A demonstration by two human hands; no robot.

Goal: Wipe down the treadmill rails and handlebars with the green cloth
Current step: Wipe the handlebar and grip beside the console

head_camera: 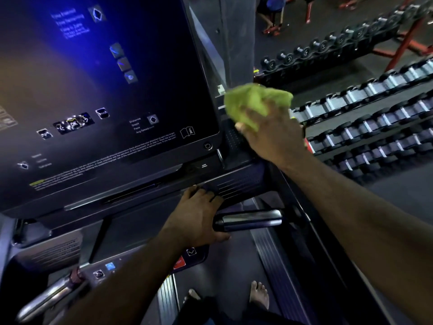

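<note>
My right hand [271, 132] holds the bunched green cloth [253, 102] against the dark upright handlebar [234, 139] just right of the treadmill console [93, 90]. My left hand [196, 216] rests with fingers spread on the console's lower housing, touching the inner end of the short chrome grip bar [250, 220]. A second chrome grip [46, 299] shows at the lower left. The right side rail [304, 231] runs down under my right forearm.
Racks of dumbbells [365, 118] stand close on the right, with red-framed gym equipment [407, 38] behind. The treadmill belt [222, 273] lies below with two bare feet [259, 294] on it. A red stop button [179, 262] sits on the lower panel.
</note>
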